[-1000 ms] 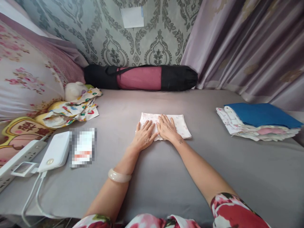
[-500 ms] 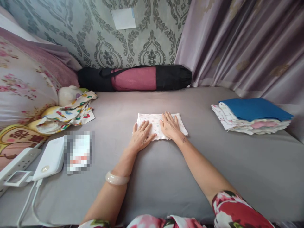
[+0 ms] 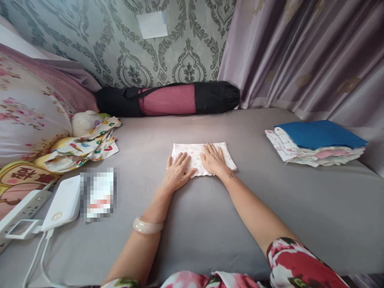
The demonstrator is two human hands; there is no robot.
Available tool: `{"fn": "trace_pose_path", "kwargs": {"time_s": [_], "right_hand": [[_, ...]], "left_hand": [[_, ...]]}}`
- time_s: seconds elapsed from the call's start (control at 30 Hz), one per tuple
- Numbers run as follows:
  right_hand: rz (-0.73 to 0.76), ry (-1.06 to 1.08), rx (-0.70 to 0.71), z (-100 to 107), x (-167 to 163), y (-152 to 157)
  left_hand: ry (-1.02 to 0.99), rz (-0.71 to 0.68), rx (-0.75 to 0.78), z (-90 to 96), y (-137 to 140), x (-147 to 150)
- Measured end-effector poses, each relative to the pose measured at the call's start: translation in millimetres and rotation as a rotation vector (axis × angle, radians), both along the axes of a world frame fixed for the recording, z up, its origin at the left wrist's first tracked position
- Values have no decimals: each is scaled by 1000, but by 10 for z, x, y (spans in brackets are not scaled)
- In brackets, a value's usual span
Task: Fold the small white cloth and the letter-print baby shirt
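Gray sheet [image 3: 207, 224] spreads out either side of the fingers, long bag [image 3: 168, 100] well past the tips, cloth stack [image 3: 322, 136] way off right. Folded pale cloth [image 3: 196, 158] sits under left hand [image 3: 177, 172] and right hand [image 3: 213, 161], fingers flat, loosely spread, its far edge just beyond the left ones.

No text can be read for certain: the brown characters [image 3: 22, 175] on the cushion [image 3: 18, 185] are unclear; a white item [image 3: 100, 191] is pixelated.

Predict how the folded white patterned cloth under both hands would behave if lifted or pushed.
The folded white patterned cloth would probably droop: its wavy near edge suggests soft fabric. Pushed, it might wrinkle but hardly roll, since it lies flat.
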State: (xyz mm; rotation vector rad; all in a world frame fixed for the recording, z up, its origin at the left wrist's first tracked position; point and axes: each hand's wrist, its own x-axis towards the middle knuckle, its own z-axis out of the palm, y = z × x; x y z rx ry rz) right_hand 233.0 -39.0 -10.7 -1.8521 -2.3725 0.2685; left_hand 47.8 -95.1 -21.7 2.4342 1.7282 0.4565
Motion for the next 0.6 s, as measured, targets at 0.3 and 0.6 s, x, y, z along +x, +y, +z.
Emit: {"fn": "trace_pose_path", "kwargs": {"time_s": [0.3,0.6], "right_hand": [[-109,-25,69,23,106,24],[-135,-20,9,-29,120,56]], "left_hand": [[11,4,-8,4,1,-9],[-3,8,-25,44,-16,4]]}}
